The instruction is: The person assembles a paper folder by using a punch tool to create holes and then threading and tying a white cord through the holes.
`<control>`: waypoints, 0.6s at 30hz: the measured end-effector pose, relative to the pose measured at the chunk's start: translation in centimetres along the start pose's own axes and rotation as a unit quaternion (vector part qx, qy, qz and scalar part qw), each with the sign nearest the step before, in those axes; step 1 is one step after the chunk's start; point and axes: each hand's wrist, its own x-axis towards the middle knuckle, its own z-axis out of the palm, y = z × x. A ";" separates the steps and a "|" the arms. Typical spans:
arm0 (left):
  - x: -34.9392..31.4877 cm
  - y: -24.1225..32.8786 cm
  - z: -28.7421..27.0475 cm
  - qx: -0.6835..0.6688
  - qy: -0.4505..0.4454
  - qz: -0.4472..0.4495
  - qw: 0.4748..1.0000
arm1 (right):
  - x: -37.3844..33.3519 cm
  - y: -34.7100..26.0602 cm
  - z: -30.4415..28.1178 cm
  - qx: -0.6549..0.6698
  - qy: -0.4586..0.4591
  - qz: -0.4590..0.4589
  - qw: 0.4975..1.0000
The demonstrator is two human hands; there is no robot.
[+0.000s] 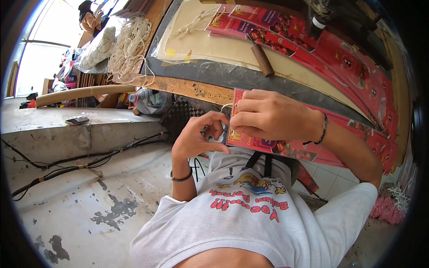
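A red printed paper bag (250, 140) lies flat at the near edge of the worktable, its end reaching out toward my left side. My right hand (272, 114) grips this end from above, the fingers bent down over it. A short loop of white cord (227, 106) shows at the bag's end, beside the right fingertips. My left hand (201, 134) is curved in a C shape at the same end. Its thumb and index finger stand apart, the fingertips close to the bag's edge. Whether any cord lies behind the left fingers is hidden.
More red bags (339, 67) lie overlapping across the table, by a brown tube-shaped tool (261, 60). A heap of white cord (132, 44) rests at the back left. A phone (77, 120) lies on the white ledge (40, 123); black cables (80, 166) run below it.
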 end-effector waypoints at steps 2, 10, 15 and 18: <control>0.0 -0.3 -0.5 0.056 -0.092 -0.009 0.994 | 0.0 0.2 0.1 -0.001 0.000 -0.015 1.000; 0.3 -1.1 1.2 0.075 -0.044 0.044 0.995 | 0.0 0.3 0.3 -0.049 -0.029 -0.040 0.998; 0.5 -0.4 1.4 0.067 -0.037 0.097 0.992 | 0.2 0.2 0.0 -0.050 0.001 -0.042 0.998; 1.0 -0.2 1.9 0.072 0.013 0.084 0.994 | 0.0 0.7 -0.4 -0.034 0.006 -0.040 0.999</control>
